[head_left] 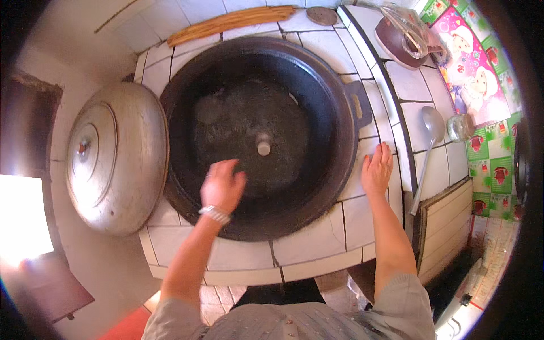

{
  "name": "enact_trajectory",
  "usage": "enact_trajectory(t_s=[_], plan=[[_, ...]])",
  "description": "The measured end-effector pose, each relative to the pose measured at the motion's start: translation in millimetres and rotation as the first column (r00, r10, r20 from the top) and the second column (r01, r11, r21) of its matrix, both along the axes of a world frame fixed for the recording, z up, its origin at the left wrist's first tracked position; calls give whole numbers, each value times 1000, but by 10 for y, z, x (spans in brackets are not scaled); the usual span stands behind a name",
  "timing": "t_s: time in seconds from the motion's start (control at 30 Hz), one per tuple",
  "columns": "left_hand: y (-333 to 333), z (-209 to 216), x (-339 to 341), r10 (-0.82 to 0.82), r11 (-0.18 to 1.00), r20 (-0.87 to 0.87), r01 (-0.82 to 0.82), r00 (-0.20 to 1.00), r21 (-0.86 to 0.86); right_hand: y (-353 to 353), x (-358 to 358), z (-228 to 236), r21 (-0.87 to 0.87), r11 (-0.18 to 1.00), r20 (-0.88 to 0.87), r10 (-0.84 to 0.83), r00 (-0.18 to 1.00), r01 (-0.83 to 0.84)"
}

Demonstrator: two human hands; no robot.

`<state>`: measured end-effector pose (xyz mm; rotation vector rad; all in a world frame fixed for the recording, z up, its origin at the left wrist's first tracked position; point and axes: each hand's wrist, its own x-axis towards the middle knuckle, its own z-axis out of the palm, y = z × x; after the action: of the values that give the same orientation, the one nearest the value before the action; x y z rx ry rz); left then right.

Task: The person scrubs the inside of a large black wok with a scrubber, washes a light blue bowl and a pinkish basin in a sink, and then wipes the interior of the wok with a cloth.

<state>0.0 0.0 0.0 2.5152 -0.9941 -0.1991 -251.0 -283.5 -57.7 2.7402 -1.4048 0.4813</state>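
A large black wok (266, 224) is set into the white-tiled stove top (241, 255). Its dark inside has a wet-looking sheen, and a small pale round spot or object shows near the centre; I cannot make out which. Over the wok's near left part hangs my left hand (222, 186), its thumb apart from the fingers and nothing seen in it. My right hand (378, 170) lies with fingers stretched on the tiles beside the wok's right rim, below the handle (362, 105). A big domed metal lid (122, 161) leans against the wok's left side.
To the right, a metal ladle (432, 127) and a small glass jar (460, 127) are on a tiled ledge. Farther back stands a dark reddish container (399, 42) with clear plastic. Wooden sticks (232, 25) and a round dark disc (322, 16) lie behind the wok.
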Motion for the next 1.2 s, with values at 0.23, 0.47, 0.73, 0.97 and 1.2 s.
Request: enact_trajectory(t_s=[0.23, 0.47, 0.73, 0.97, 1.2], plan=[[-1579, -898, 78, 271, 917, -248, -171, 930, 361, -94, -28, 134, -10, 1000, -10, -2, 1000, 2], [-1342, -1260, 799, -132, 887, -59, 144, 989, 440, -137, 26, 113, 22, 1000, -32, 6, 999, -5], [-1156, -1552, 2003, 699, 689, 23, -666, 714, -285, -158, 46, 155, 49, 998, -19, 44, 999, -44], [-2249, -1301, 1921, 693, 696, -41, -684, 719, -218, -145, 43, 198, 80, 995, -45, 64, 997, -61], [-2493, -1155, 454, -675, 724, -164, 689, 719, 40, -129, 37, 195, 99, 995, -91, 12, 996, -3]])
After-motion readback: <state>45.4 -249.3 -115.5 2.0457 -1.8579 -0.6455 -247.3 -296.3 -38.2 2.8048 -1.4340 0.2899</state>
